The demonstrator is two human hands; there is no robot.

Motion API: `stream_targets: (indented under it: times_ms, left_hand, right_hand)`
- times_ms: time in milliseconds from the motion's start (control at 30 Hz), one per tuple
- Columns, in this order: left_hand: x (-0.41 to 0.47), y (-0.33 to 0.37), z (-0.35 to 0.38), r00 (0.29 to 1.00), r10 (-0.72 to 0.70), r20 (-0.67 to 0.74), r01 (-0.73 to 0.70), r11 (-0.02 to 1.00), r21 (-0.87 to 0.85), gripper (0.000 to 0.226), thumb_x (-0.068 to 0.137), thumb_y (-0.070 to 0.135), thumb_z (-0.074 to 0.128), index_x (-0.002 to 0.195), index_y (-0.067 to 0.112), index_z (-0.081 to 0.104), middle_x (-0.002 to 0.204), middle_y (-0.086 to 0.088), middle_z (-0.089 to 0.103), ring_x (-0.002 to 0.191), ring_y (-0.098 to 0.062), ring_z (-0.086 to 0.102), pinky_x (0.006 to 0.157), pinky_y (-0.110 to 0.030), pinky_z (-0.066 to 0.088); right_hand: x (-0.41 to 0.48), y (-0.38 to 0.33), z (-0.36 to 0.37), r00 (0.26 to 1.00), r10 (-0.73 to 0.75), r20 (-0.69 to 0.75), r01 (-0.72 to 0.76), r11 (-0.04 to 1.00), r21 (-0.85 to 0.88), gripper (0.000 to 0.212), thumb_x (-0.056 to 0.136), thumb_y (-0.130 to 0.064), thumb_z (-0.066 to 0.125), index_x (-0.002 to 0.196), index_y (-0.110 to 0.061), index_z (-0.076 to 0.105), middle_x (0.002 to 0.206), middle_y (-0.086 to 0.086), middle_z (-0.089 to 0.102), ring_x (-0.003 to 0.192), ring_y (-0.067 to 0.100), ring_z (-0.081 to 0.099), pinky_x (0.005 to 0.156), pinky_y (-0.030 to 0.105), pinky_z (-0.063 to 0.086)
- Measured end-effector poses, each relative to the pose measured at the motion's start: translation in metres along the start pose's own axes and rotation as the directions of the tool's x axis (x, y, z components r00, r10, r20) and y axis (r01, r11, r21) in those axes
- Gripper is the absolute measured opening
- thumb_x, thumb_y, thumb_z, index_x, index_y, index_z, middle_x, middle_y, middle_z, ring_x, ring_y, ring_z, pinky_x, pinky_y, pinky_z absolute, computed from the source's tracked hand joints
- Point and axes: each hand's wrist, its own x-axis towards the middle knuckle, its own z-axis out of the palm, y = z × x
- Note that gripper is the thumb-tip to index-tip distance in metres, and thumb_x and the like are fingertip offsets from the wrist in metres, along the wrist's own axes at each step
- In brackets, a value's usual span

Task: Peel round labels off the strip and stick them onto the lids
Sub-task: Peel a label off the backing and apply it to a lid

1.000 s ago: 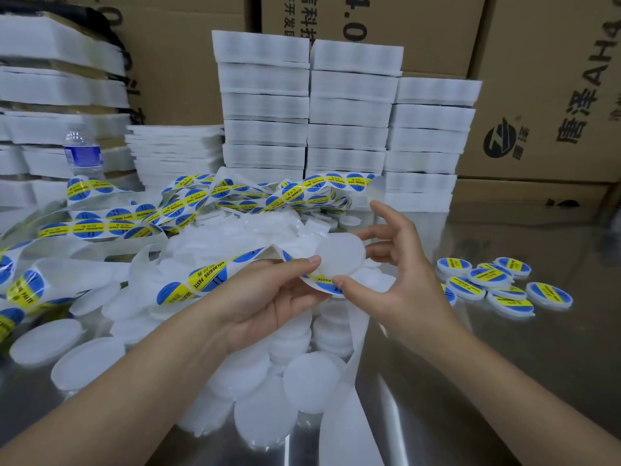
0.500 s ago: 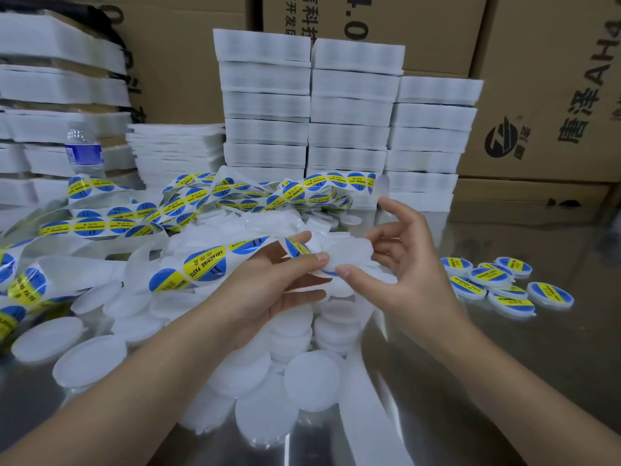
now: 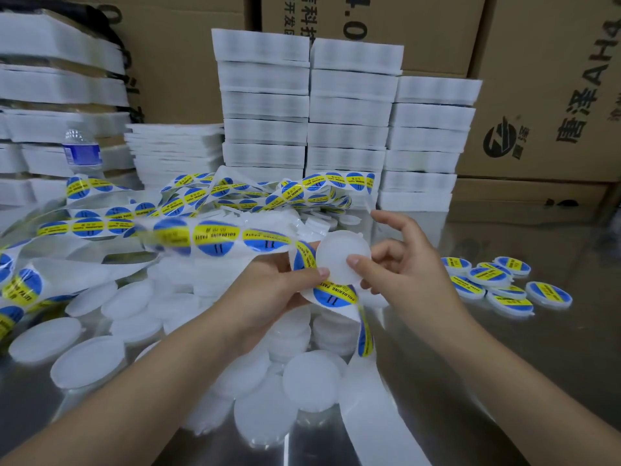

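nearest the camera, two bare forearms are reaching in from the bottom edge over a shiny metal table [image 3: 584, 338]. between them a heap of unlabelled white lids [image 3: 311, 381] is lying on the table and spreading to the left. the empty backing paper [image 3: 379, 418] is hanging down over the heap toward the camera.

just above the heap, the left hand [image 3: 268, 290] is gripping the label strip [image 3: 215, 235], its thumb pressing on top and its fingers curling underneath. one round blue-and-yellow label [image 3: 334, 294] reading "soldering paste" is sitting on the strip just beyond the thumb.

the right hand [image 3: 406, 277] is pinching a single white lid [image 3: 342, 253], with the thumb on its face, curled fingers behind it and the index finger sticking up free. the lid is being held in the air, touching the strip right above that label.

from the left hand the strip is stretching to the left, blurred, and is looping in a tangle further back. to the right, well apart from the hands, a small cluster of labelled lids [image 3: 497, 280] is lying on the table.

behind everything, stacks of white foam trays [image 3: 349, 129] are standing in rows. a water bottle [image 3: 82, 153] is standing at the left, and cardboard boxes [image 3: 544, 95] are lining the back.
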Motion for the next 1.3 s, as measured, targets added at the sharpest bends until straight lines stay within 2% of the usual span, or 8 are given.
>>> stream_targets:
  times_ms: [100,200,333,733,833,967,1067,1300]
  left_hand:
    - [-0.002,0.002,0.000,1.000,-0.002,0.007,0.002,0.999,0.038,0.018,0.087,0.003,0.060,0.084,0.011,0.076,0.087,-0.010,0.076,0.077,-0.018,0.073,0.063,-0.021,0.056]
    - [0.000,0.002,-0.002,1.000,-0.023,-0.005,0.023,0.998,0.061,0.015,0.080,0.011,0.067,0.071,0.010,0.078,0.084,-0.012,0.075,0.074,-0.018,0.073,0.062,-0.021,0.056]
    - [0.000,0.001,-0.003,0.999,-0.039,-0.019,0.040,0.998,0.054,0.020,0.060,0.025,0.074,0.072,0.009,0.078,0.087,-0.013,0.075,0.077,-0.020,0.073,0.063,-0.023,0.056]
    - [-0.004,0.007,-0.004,0.986,-0.152,0.075,0.149,0.988,0.042,0.029,0.059,0.028,0.073,0.082,0.011,0.079,0.089,-0.012,0.075,0.076,-0.018,0.073,0.062,-0.026,0.059]
    - [-0.004,0.008,-0.003,0.982,-0.178,0.069,0.178,0.984,0.012,0.018,0.064,0.023,0.070,0.077,0.013,0.079,0.088,-0.010,0.076,0.072,-0.017,0.073,0.058,-0.025,0.058]
    - [-0.001,0.009,-0.007,0.980,-0.201,0.001,0.201,0.977,-0.075,0.006,0.068,0.009,0.067,0.071,0.009,0.072,0.093,-0.020,0.073,0.071,-0.024,0.071,0.066,-0.034,0.060]
    - [-0.002,0.010,-0.007,0.987,-0.161,0.028,0.162,0.985,-0.055,0.035,0.049,0.026,0.075,0.080,0.009,0.073,0.091,-0.018,0.074,0.074,-0.024,0.072,0.068,-0.033,0.061]
    - [-0.003,0.006,-0.007,0.991,-0.110,0.075,0.101,0.988,0.116,0.028,0.047,0.031,0.078,0.070,0.015,0.078,0.081,-0.012,0.075,0.070,-0.020,0.073,0.069,-0.037,0.061]
  right_hand:
    - [0.000,-0.004,-0.001,0.998,0.039,-0.049,-0.037,0.998,0.042,0.050,0.078,-0.010,0.073,0.106,-0.042,0.048,0.062,-0.004,0.058,0.038,0.016,0.054,0.039,0.021,0.041]
    - [0.001,-0.009,-0.002,0.997,0.042,-0.059,-0.034,0.991,0.130,0.050,0.078,-0.004,0.072,0.109,-0.036,0.048,0.061,-0.003,0.060,0.038,0.019,0.057,0.038,0.022,0.043]
    - [0.000,-0.014,-0.002,0.996,0.039,-0.075,-0.025,0.981,0.190,0.050,0.079,0.002,0.069,0.108,-0.033,0.048,0.061,0.002,0.058,0.044,0.021,0.063,0.041,0.023,0.048]
    - [-0.005,-0.021,-0.001,0.995,-0.062,-0.084,0.076,0.981,0.180,0.056,0.078,0.009,0.066,0.110,-0.034,0.049,0.069,-0.006,0.067,0.055,0.019,0.068,0.053,0.025,0.055]
    - [-0.005,-0.018,-0.001,0.994,-0.098,-0.043,0.104,0.976,0.191,0.061,0.079,0.020,0.057,0.113,-0.030,0.047,0.080,-0.001,0.070,0.066,0.014,0.068,0.068,0.027,0.056]
    - [-0.006,-0.016,-0.002,0.993,-0.118,0.013,0.111,0.960,0.257,0.062,0.081,0.028,0.040,0.115,-0.023,0.046,0.087,0.008,0.067,0.072,0.015,0.067,0.068,0.022,0.053]
    - [-0.005,-0.015,-0.004,0.995,-0.097,0.009,0.089,0.945,0.315,0.057,0.083,0.024,0.038,0.115,-0.021,0.047,0.082,0.003,0.070,0.073,0.013,0.066,0.065,0.022,0.052]
    - [-0.004,-0.016,-0.006,0.995,-0.046,0.088,0.011,0.933,0.359,0.056,0.066,-0.004,0.046,0.117,-0.027,0.047,0.086,0.007,0.073,0.074,0.018,0.067,0.063,0.023,0.051]
